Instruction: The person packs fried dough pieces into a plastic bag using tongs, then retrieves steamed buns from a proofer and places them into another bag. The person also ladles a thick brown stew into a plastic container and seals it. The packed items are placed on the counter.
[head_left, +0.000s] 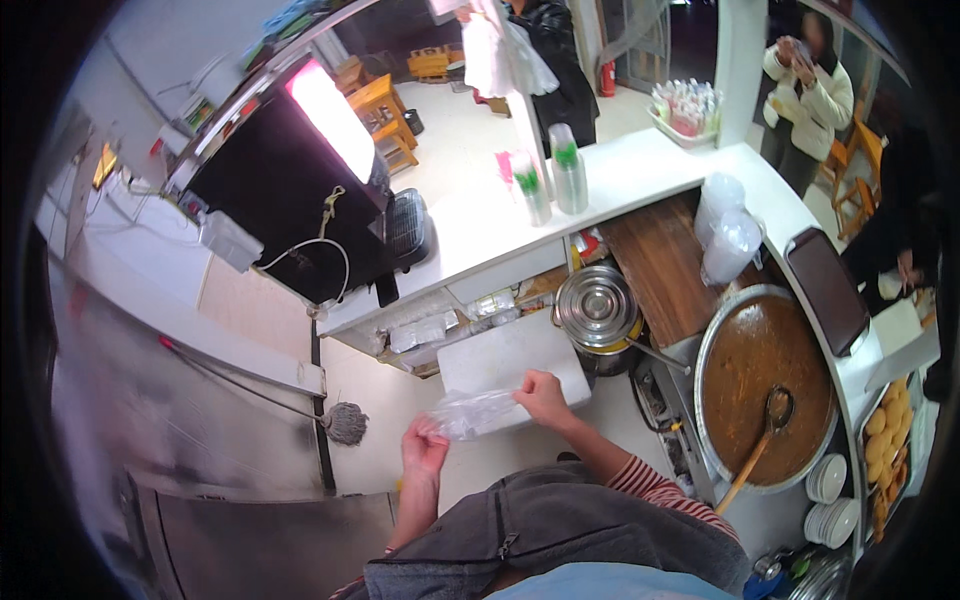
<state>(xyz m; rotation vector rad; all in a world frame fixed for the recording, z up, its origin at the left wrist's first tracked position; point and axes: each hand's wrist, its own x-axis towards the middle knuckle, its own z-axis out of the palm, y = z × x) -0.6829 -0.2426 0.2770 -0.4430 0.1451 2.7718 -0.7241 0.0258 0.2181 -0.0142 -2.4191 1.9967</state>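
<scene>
A clear thin plastic bag (472, 414) is stretched between my two hands, in front of my body. My left hand (425, 448) pinches its left end, and my right hand (540, 397) grips the right end with curled fingers. Behind and partly under the bag lies a white rectangular lid or box top (510, 356). Beyond it, on the right, is a steel pot with a stacked metal lid (598, 307).
A wide pan of brown stew (757, 360) with a wooden-handled ladle (756, 457) stands at the right. Plastic cups (570, 180) are stacked on the white counter (465, 240). A mop (345, 424) leans at the left. Several people stand beyond the counter.
</scene>
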